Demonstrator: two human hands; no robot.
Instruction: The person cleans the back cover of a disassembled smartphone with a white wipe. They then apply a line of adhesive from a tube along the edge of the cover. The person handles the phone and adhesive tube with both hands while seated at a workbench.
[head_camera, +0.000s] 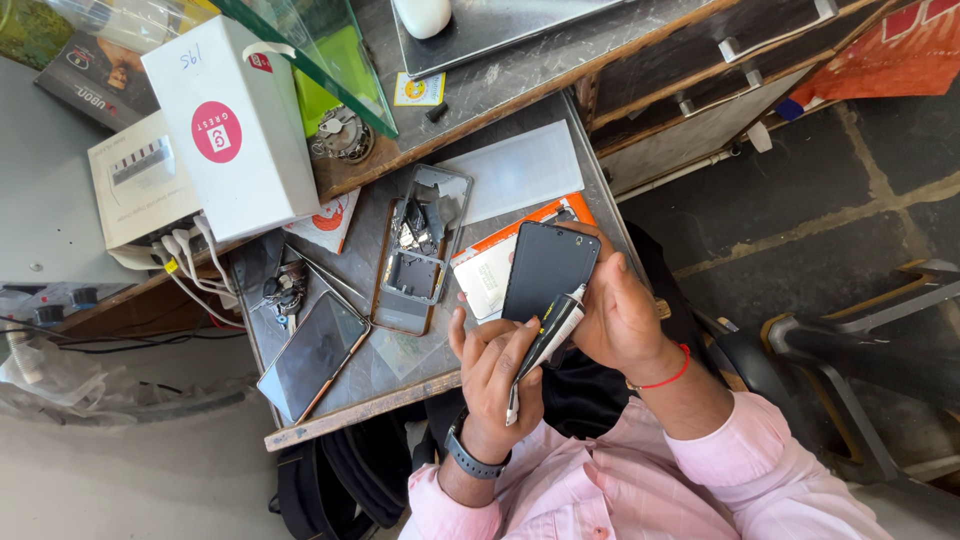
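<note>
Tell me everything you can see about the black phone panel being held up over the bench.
The black phone panel is a thin, glossy dark rectangle with rounded corners, tilted above the bench edge. The right hand holds its right side, fingertips at its top edge. The left hand holds a small tube whose white nozzle touches the panel's lower right edge. An orange and white card lies behind.

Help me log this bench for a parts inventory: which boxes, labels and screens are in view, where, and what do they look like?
White box: upper left, tall, round pink sticker.
Flat white box: left of it, grey panel.
Dark package: top left corner, partly hidden.
Yellow sticker: desk top, small square.
Phone screen: black, unlit, in the hands.
Second phone: dark glass, bench's near left.
</note>
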